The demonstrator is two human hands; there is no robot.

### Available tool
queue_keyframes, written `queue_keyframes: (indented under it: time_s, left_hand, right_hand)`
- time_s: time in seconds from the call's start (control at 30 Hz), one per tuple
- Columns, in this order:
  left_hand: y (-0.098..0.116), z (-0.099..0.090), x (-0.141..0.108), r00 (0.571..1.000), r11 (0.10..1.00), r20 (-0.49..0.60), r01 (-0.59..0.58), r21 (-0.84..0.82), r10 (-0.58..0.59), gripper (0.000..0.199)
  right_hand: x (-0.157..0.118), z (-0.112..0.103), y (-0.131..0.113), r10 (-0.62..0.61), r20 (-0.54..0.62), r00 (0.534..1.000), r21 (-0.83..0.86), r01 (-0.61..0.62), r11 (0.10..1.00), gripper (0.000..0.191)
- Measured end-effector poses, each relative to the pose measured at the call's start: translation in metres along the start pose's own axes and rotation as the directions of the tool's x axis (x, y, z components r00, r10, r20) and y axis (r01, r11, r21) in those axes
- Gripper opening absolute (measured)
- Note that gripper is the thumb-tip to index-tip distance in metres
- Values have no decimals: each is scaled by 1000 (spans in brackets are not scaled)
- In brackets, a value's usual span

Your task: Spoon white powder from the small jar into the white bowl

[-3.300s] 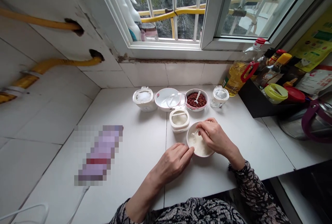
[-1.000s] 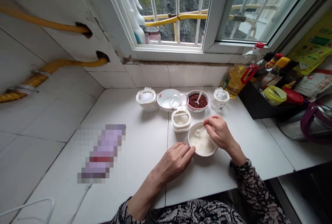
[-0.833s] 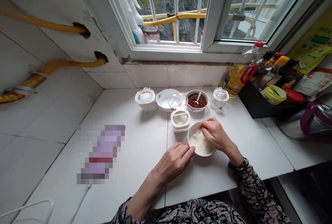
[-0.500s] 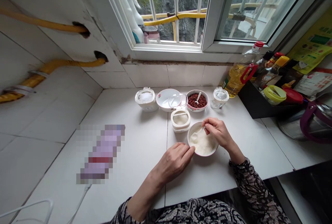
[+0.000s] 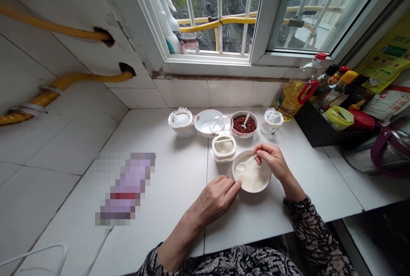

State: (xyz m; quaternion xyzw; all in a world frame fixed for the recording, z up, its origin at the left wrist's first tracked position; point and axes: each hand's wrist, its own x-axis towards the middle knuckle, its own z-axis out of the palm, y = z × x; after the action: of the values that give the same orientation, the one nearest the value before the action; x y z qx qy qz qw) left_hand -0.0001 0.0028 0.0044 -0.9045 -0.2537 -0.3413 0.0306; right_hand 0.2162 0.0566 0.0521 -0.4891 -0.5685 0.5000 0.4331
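Fingers [image 5: 263, 154], right hand [image 5: 272, 161]: thumb and tips together, clamped on the handle of a spoon [image 5: 242, 166].

Spoon, one: white, small, scoop end pointing left and toward the body, at the surface of the pale grains [image 5: 254, 178]; whether sunk in them cannot be told.

Bowl [image 5: 254, 191], one: white, upright on the counter [image 5: 173, 169], holding the grains; these fine, kind uncertain.

Left hand [image 5: 216, 195]: fingers close together, foremost tips at the bowl's near left rim; whether they pinch it cannot be told.

Open jar [image 5: 224, 160], one: lid raised, just beside the bowl, to its far left.

Back row, left to right: left jar [image 5: 182, 132]; dish [image 5: 201, 124]; red-grain bowl [image 5: 246, 135], second spoon [image 5: 245, 121] in it; clear jar [image 5: 271, 127].

Handling, as judged: light pinch, wrist loose; scoop drawn shallow through the grains and levelled before any lift, since a tilted one would probably spill. Lift best held over the bowl, so that strays fall back. Left tips best firm on the rim, against sliding; pushes toward the open jar best gentle, for fear of a knock.
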Motion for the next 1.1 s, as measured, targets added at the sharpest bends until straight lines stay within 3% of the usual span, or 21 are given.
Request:
queue_keyframes:
  time_s: [0.33, 0.57, 0.67, 0.73, 0.83, 0.9, 1.0, 1.1]
  left_hand:
    - [1, -1, 1, 1000, 1000, -5, 5, 15, -5, 21]
    - [1, -1, 1, 1000, 1000, -10, 8, 13, -8, 22]
    - [1, -1, 1, 1000, 1000, -12, 7, 4, -7, 20]
    - [1, 0, 1, 1000, 1000, -6, 10, 4, -10, 20]
    - [1, 0, 2, 1000, 1000, -9, 12, 15, -11, 20]
    - [1, 0, 2, 1000, 1000, -19, 7, 21, -6, 20]
    - [1, 0, 2, 1000, 1000, -27, -3, 22, 3, 20]
    - [0, 0, 2, 1000, 1000, -28, -1, 21, 2, 21]
  right_hand:
    - [3, 5, -9, 5, -75, 997, 75, 1, 997, 19]
    - [6, 14, -10, -88, -160, 983, 113, 107, 988, 18]
    - [5, 20, -8, -179, -196, 964, 11, 184, 983, 18]
    - [4, 24, -7, -302, -144, 942, -187, 274, 943, 15]
    - [4, 28, -7, -495, 65, 866, -481, 462, 745, 18]
    - [2, 27, -9, -562, 133, 817, -538, 536, 651, 22]
    - [-3, 19, -13, -593, 28, 805, -519, 519, 679, 19]
    - [-9, 8, -15, -536, -76, 841, -468, 445, 764, 16]
